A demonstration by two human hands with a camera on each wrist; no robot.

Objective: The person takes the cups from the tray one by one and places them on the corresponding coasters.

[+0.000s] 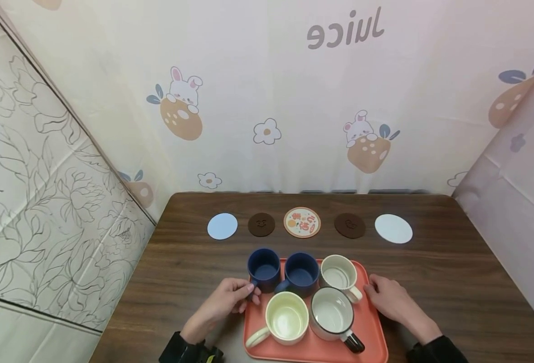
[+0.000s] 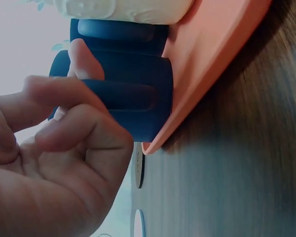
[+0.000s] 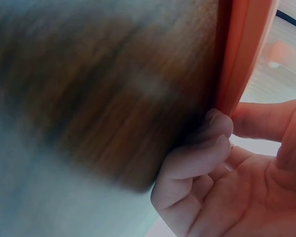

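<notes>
An orange tray (image 1: 372, 328) on the wooden table holds several mugs. Two navy mugs (image 1: 264, 267) (image 1: 301, 272) and a cream mug (image 1: 338, 275) stand in its far row. A pale yellow mug (image 1: 287, 317) and a white mug with a black handle (image 1: 332, 312) stand nearer. My left hand (image 1: 248, 292) is at the tray's left edge, its fingers curled round the handle of the left navy mug (image 2: 138, 74). My right hand (image 1: 370, 290) grips the tray's right rim (image 3: 241, 54), fingers (image 3: 207, 133) under it and thumb above.
Several round coasters lie in a row behind the tray: light blue (image 1: 222, 226), brown (image 1: 261, 224), printed orange (image 1: 302, 222), brown (image 1: 350, 225) and white (image 1: 393, 228). Patterned cloth walls close in the table at the back and both sides.
</notes>
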